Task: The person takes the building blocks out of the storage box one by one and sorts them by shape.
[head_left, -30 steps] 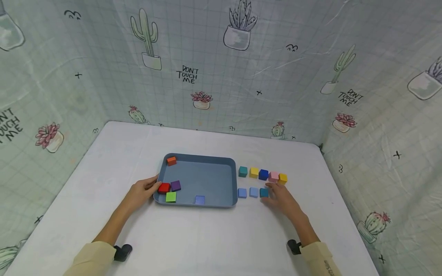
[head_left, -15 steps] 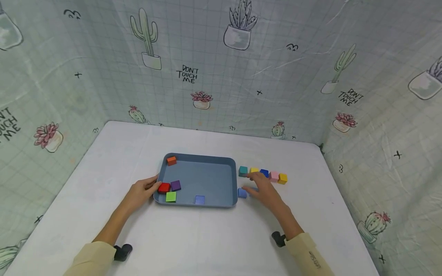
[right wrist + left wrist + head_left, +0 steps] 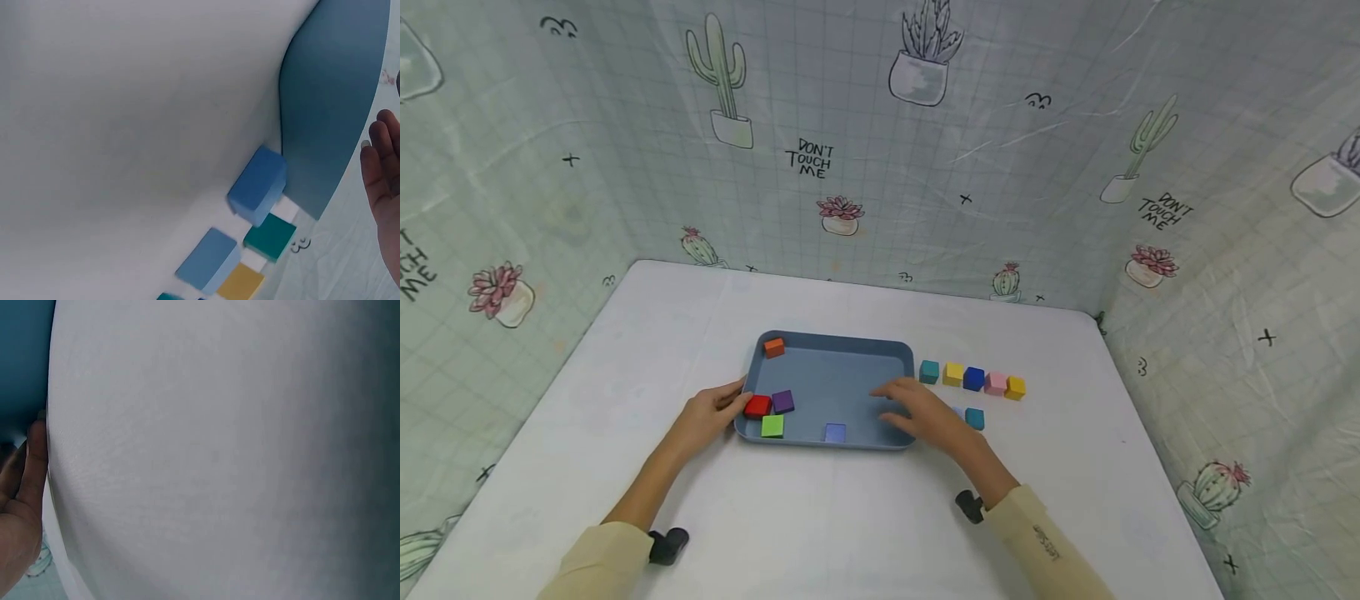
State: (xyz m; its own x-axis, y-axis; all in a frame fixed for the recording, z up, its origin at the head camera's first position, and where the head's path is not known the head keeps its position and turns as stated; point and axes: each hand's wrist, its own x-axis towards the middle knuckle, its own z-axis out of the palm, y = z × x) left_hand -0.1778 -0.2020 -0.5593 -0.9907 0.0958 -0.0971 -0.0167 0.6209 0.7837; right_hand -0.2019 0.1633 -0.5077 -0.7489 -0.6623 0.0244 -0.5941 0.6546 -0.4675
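My left hand (image 3: 703, 421) holds the left wall of a blue-grey tray (image 3: 842, 339), thumb at the rim beside a red block (image 3: 757, 407). In the left wrist view its fingers (image 3: 36, 456) lie along the tray's outer side. Over the tray's right end is my right hand (image 3: 928, 417), thumb and fingers apart, nothing between them. Inside the tray are also an orange block (image 3: 774, 347), a purple block (image 3: 783, 402), a green block (image 3: 772, 426) and a periwinkle block (image 3: 835, 432). The right wrist view shows a blue block (image 3: 257, 184) close against the tray's outer wall.
Right of the tray, a back row has a teal block (image 3: 929, 372), yellow block (image 3: 953, 374), dark blue block (image 3: 973, 378), pink block (image 3: 996, 383) and amber block (image 3: 1016, 387). Nearer are a light blue block (image 3: 209, 259) and another teal block (image 3: 974, 418). A cactus-print cloth (image 3: 865, 167) surrounds the table.
My right hand has moved left, from beside the rightmost blocks, across the front row, to above the tray's right end. The left hand stays at the tray, and the blocks keep their places.
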